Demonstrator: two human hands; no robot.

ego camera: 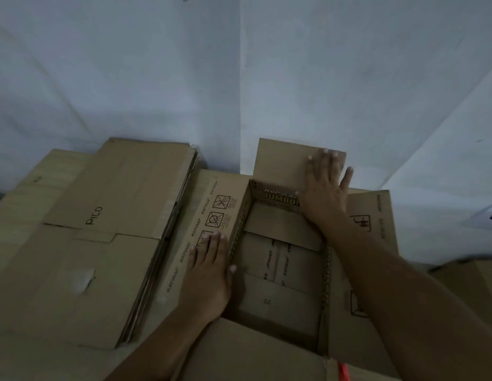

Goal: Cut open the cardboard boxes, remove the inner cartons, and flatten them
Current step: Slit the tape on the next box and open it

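Observation:
An open brown cardboard box [277, 273] stands in front of me with all its flaps spread outward and only its bottom flaps showing inside. My left hand [209, 273] lies flat, fingers straight, on the box's left flap [211, 215], which is printed with handling symbols. My right hand [325, 188] presses with spread fingers on the far flap [280, 163], which stands up toward the wall. The far inner wall reads "JUMBO" [277, 200]. The near flap [253, 353] reaches toward me.
A stack of flattened cardboard boxes [121, 215], one marked "PICO", lies to the left on a wooden surface [55, 166]. Pale walls meet in a corner just behind the box. A red object [343, 371] peeks out at the bottom edge. More cardboard [470, 287] lies at right.

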